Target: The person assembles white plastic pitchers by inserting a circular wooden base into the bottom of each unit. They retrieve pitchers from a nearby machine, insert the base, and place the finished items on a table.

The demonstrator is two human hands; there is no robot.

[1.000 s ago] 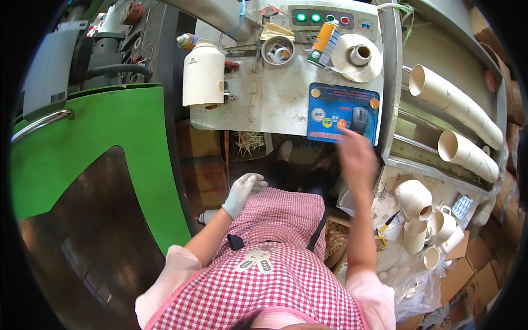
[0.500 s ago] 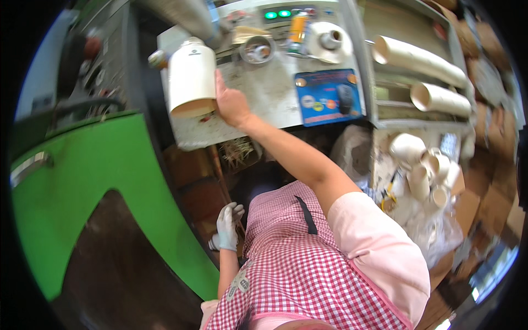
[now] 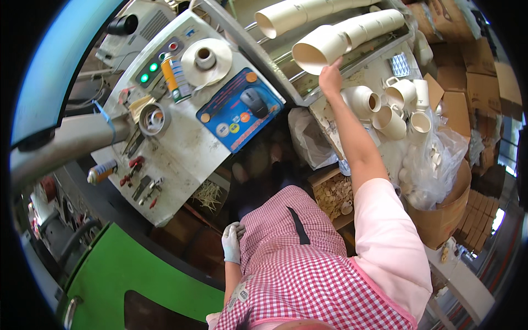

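Note:
My right hand [image 3: 330, 78] reaches up, arm straight, to the open end of a cream stack of nested cups [image 3: 318, 50] lying on a rack, and its fingers close on the rim of the front cup. A second stack of cups [image 3: 286, 16] lies just above it. My left hand [image 3: 232, 242], in a white glove, hangs against my pink checked apron [image 3: 308, 275] with loosely curled fingers and holds nothing.
A dirty white worktop [image 3: 181, 159] carries a blue mouse pad with a mouse [image 3: 254, 102], a tape roll [image 3: 204, 58], a spray can [image 3: 102, 171] and small tools. Cream mugs [image 3: 393, 107], a plastic bag [image 3: 434, 159] and cardboard boxes [image 3: 473, 82] crowd the right. A green machine [image 3: 115, 275] stands lower left.
My right hand left the white cylinder at the worktop's left end and swung right to the cup stack on the rack. The view turned with it. My left hand stayed at the apron.

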